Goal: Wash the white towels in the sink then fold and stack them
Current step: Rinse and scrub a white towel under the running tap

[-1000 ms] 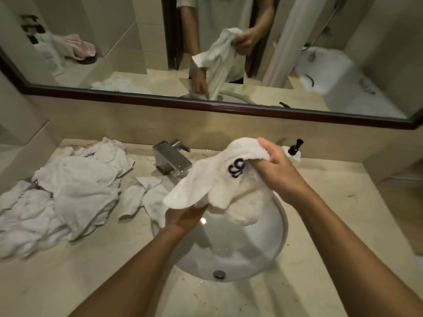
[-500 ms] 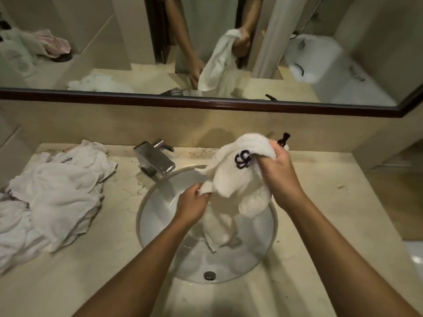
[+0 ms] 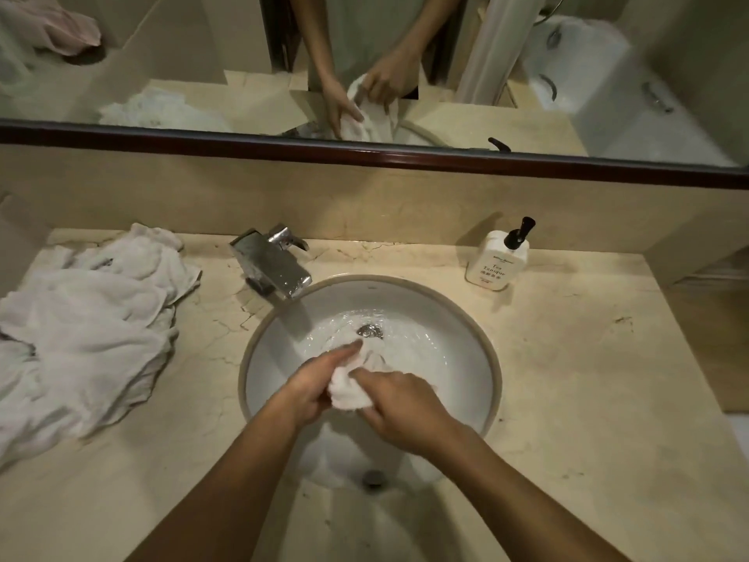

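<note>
We look down on a round white sink set in a beige marble counter. Inside the basin, at the centre of the view, both hands work one bunched white towel. The left hand, entering from 7 o'clock, grips the towel's left side, its fingers reaching toward the drain at 12 o'clock of the basin. The right hand, entering from 5 o'clock, curls over the towel's right side and holds it; the two hands lie close, with the wad between them. Water ripples across the basin floor around the drain. The overflow hole sits at 6 o'clock of the bowl.

The chrome tap stands at 11 o'clock of the sink, its spout over the rim. A heap of white towels lies on the counter at 9 o'clock, well apart from the basin. A white soap bottle with a black pump stands at 1 o'clock. The mirror above, in a dark frame, reflects the hands and towel.
</note>
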Demonstrator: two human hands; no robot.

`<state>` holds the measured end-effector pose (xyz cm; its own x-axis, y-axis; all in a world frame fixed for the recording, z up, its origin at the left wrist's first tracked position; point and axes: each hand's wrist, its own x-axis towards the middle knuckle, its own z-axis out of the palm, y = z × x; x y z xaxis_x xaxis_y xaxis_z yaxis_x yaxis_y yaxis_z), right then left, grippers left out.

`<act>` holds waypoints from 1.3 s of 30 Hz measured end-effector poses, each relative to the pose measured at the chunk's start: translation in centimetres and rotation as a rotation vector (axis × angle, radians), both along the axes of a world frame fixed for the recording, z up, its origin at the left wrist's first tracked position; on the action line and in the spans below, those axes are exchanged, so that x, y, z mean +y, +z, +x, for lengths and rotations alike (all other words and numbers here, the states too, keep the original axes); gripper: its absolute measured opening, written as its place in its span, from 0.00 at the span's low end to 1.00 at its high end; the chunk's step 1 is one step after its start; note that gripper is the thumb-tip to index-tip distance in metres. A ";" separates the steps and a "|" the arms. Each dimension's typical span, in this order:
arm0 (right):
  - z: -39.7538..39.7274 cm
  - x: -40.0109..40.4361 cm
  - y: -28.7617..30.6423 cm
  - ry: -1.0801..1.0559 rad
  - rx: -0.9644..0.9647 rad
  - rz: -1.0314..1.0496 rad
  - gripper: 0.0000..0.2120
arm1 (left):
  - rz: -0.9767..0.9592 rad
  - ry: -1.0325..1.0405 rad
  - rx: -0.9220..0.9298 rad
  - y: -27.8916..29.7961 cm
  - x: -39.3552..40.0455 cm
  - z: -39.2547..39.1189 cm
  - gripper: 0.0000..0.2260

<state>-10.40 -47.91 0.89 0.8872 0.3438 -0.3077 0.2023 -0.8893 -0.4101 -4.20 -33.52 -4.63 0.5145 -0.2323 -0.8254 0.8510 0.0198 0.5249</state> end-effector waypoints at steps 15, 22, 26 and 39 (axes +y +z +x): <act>-3.0 0.0 -9.3 -1.068 1.041 0.962 0.47 | -0.593 0.566 -0.103 -0.2 6.3 -0.5 0.14; -1.4 5.6 -10.4 -1.384 1.106 1.316 0.24 | -0.799 0.511 -0.047 -1.0 8.4 -0.8 0.34; -0.1 5.4 -11.1 -1.545 0.709 1.259 0.12 | -0.310 0.489 -0.084 -1.3 8.2 0.5 0.27; 3.4 -2.4 -6.7 -1.061 0.599 1.048 0.23 | 0.540 -0.594 -0.765 -3.9 0.8 -2.9 0.47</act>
